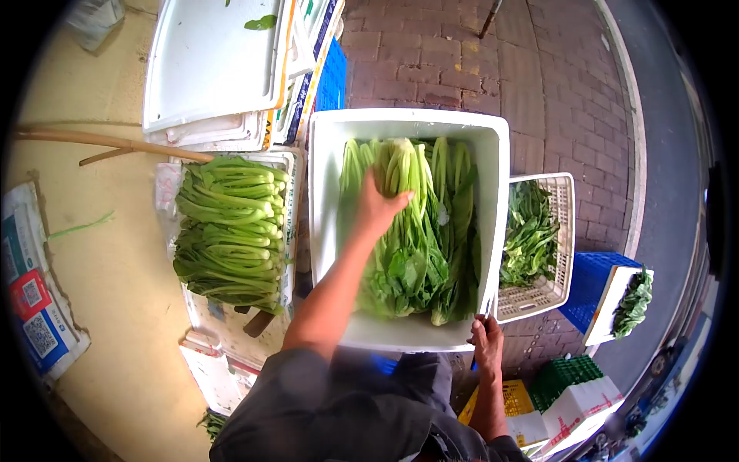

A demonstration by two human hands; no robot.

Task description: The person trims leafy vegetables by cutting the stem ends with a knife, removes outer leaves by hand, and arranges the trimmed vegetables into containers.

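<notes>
In the head view, a white foam box (408, 115) holds long bunches of leafy greens (416, 254), stem ends toward the far side. My left hand (381, 204) reaches into the box, its thumb and fingers round a bunch near the pale stems. By the near right corner of the box is my right hand (486, 339), with its fingers curled. A thin shiny strip (490, 305) sticks up from those fingers; its kind is hard to make out. Left of the box, more leafy greens (235, 231) lie stacked in a row on a white foam tray (291, 208).
White foam lids (215, 69) are piled at upper left, and a bamboo stick (115, 138) lies below them. On the right stand a beige basket (566, 246) of greens and a blue crate (596, 281). Green (562, 377) and yellow crates (514, 396) sit at lower right.
</notes>
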